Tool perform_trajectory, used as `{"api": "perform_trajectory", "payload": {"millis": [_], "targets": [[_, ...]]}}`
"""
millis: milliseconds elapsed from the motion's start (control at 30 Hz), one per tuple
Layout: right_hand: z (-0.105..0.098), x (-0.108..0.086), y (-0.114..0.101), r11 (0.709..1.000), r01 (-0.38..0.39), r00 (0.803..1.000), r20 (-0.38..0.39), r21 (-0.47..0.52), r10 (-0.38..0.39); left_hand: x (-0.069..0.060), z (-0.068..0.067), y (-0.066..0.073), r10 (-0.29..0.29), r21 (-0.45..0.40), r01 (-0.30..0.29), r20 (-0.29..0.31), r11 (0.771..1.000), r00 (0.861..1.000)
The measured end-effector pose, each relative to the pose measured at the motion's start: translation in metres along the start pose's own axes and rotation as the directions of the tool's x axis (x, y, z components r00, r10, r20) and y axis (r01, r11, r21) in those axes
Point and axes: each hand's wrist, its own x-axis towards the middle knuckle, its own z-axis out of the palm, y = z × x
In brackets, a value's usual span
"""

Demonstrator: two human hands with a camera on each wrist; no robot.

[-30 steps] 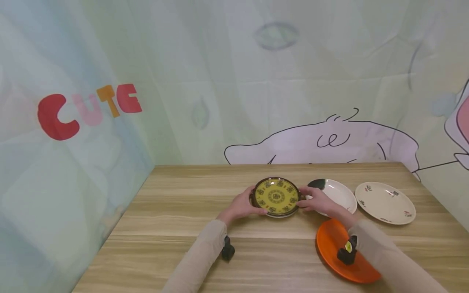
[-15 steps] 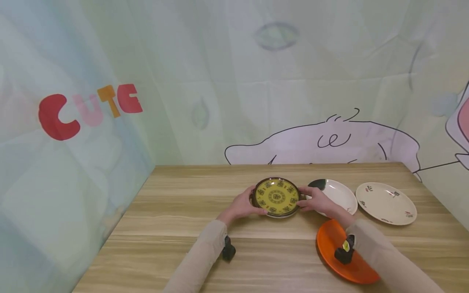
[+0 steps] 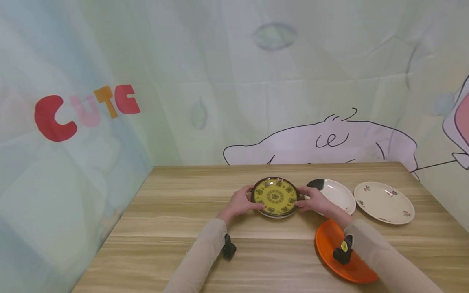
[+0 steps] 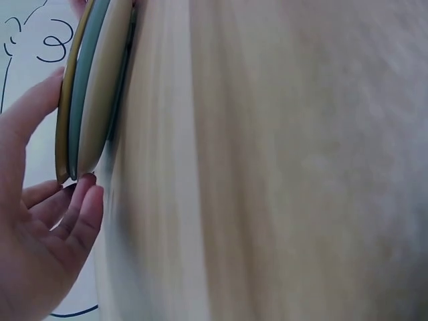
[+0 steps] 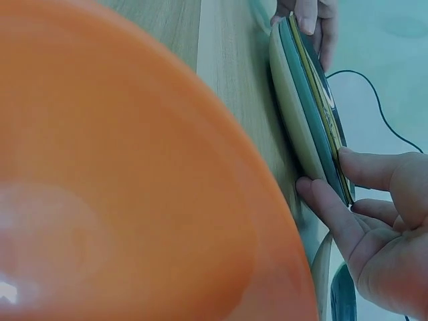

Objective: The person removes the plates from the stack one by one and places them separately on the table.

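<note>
A round yellow plate (image 3: 275, 197) with a dark brown rim and dark patterns lies on top of a small stack near the table's middle. In the left wrist view the stack (image 4: 101, 87) shows a green and a cream layer beneath the top one. My left hand (image 3: 239, 204) grips its left side, thumb on the upper rim and fingers at the lower edge. From the right, my right hand (image 3: 318, 201) pinches the opposite side; in the right wrist view that hand (image 5: 391, 221) has its thumb on the top plate and fingers against the underside.
Right of the stack lies a white plate (image 3: 338, 196) with a dark green patch, then a cream oval plate (image 3: 384, 203) with small motifs. An orange plate (image 3: 329, 248) is under my right forearm. A printed curtain (image 3: 183, 122) stands behind the wooden table (image 3: 165, 195).
My left thumb has shifted slightly over the yellow plate's rim. Both hands remain at the stack, and the head view has moved slightly.
</note>
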Motion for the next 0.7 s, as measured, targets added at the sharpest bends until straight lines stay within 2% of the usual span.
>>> {"api": "perform_trajectory", "payload": {"millis": [500, 700], "targets": [[-0.0001, -0.0014, -0.0025, 1.000, -0.008, 1.000, 0.018, -0.001, 0.008, 0.0026, 0.0023, 0.0013, -0.028, -0.087, 0.028, 0.002, 0.996, 1.000], [0.0000, -0.0010, -0.0026, 1.000, -0.015, 1.000, 0.015, 0.003, 0.015, 0.0051, 0.0028, 0.0005, -0.061, -0.131, 0.059, -0.008, 0.990, 0.998]]}}
